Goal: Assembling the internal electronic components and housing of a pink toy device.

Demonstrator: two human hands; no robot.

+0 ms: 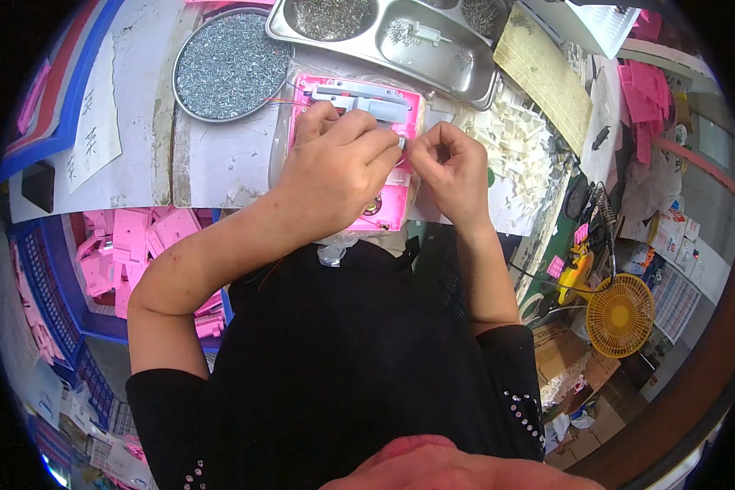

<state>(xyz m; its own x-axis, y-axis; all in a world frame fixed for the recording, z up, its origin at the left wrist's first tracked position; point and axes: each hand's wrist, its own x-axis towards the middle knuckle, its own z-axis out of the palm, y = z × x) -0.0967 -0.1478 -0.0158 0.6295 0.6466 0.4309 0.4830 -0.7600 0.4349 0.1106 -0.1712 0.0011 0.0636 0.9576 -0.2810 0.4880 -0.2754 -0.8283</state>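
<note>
A pink plastic housing (396,208) lies on clear plastic at the table's front edge. Across its far part runs a grey plastic piece (376,106), and thin red wires poke out at its left side. Over the housing's middle bends my left hand (335,171), its fingers curled together and pointing right; whatever they grip is hidden beneath them. Close by, at the housing's right edge, my right hand (453,175) is closed with thumb and forefinger pinched. Anything between those fingertips is too small to make out. The two hands' fingertips nearly meet.
A round tray of screws (233,65) stands far left of the housing. Behind it is a metal compartment tray (367,53) with small parts. White plastic pieces (514,155) are heaped at right. Pink parts (135,245) fill a blue crate below left. A yellow fan (621,314) is at right.
</note>
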